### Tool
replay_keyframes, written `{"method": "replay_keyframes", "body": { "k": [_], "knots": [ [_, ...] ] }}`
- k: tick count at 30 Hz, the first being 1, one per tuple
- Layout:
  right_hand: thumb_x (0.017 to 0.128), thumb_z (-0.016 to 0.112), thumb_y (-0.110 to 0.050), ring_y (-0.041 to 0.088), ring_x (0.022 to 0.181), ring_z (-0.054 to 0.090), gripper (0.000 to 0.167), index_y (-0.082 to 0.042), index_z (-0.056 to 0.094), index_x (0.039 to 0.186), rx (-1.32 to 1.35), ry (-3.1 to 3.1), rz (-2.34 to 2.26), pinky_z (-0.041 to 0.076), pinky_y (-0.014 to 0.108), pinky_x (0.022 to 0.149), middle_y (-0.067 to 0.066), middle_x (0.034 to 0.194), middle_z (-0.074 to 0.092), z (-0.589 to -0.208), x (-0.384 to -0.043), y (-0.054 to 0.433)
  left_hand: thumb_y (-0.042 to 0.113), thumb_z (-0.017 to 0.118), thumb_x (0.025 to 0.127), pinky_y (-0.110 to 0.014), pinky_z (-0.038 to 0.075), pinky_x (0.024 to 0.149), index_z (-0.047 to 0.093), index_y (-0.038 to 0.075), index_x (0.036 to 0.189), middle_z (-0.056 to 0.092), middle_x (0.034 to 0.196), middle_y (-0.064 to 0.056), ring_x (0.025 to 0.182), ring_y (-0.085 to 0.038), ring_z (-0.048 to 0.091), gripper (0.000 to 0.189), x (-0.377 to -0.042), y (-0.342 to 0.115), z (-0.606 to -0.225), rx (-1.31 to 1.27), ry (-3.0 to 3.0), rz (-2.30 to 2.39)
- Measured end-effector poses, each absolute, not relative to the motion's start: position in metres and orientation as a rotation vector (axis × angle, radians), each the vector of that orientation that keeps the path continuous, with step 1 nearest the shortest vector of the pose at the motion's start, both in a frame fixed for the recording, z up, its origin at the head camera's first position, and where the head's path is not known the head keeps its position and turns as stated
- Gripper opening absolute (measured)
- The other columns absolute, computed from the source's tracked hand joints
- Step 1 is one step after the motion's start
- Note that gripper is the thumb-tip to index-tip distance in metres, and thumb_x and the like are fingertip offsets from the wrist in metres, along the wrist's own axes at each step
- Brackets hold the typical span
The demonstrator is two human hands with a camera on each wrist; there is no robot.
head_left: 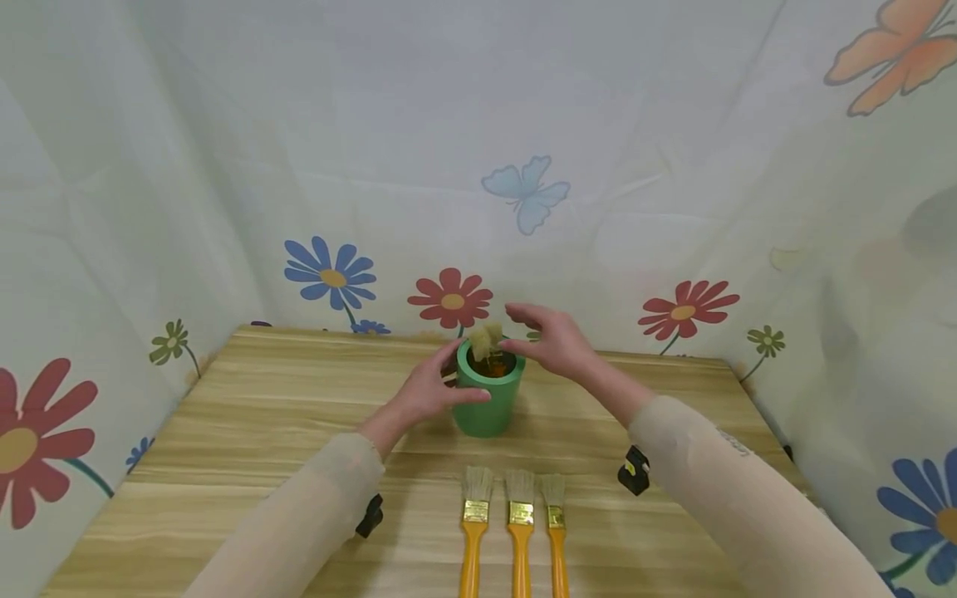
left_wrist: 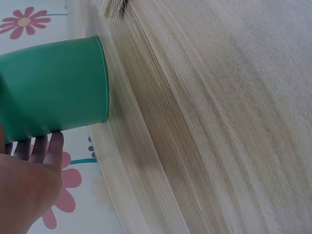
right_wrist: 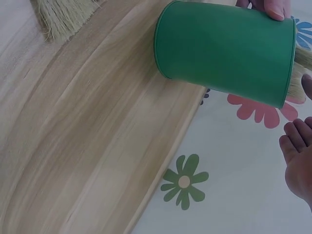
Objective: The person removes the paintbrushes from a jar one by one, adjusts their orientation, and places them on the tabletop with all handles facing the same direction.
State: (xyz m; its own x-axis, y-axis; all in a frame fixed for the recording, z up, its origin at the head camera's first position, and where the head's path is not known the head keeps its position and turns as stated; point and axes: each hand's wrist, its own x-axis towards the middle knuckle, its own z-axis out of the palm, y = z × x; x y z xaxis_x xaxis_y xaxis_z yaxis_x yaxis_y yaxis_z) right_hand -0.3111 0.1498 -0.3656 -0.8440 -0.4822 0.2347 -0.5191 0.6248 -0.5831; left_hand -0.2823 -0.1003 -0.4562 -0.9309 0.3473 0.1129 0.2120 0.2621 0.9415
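Observation:
A green cup (head_left: 488, 414) stands upright toward the back of the wooden table. Pale bristles (head_left: 484, 340) of brushes poke up out of its mouth. My left hand (head_left: 428, 389) holds the cup from the left, thumb across its front and fingers round the far side. At the right of the rim, my right hand (head_left: 559, 342) is raised with thumb and fingers spread apart, the thumb close to the bristles. In the right wrist view, the right hand (right_wrist: 300, 161) is partly cut off beside the cup's mouth, with bristles (right_wrist: 297, 80) between it and the cup.
Three paintbrushes with orange handles, a left one (head_left: 474, 523), a middle one (head_left: 520, 527) and a right one (head_left: 556, 527), lie side by side in front of the cup, bristles pointing away. A floral curtain (head_left: 598, 208) hangs behind the wooden table (head_left: 299, 399).

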Motion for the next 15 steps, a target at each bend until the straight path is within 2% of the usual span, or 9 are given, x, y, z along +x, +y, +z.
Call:
{"method": "replay_keyframes", "body": {
  "k": [15],
  "knots": [
    [0.101, 0.078, -0.025, 0.033, 0.13, 0.067, 0.045, -0.006, 0.069, 0.141, 0.821, -2.779, 0.981, 0.056, 0.049, 0.109, 0.013, 0.139, 0.071, -0.376, -0.32, 0.133, 0.031, 0.092, 0.088, -0.057, 0.043, 0.12, 0.037, 0.029, 0.166, 0.045, 0.166, -0.004, 0.154, -0.037, 0.042, 0.096, -0.281, -0.101, -0.456, 0.546, 2.403, 1.766]
  ]
}}
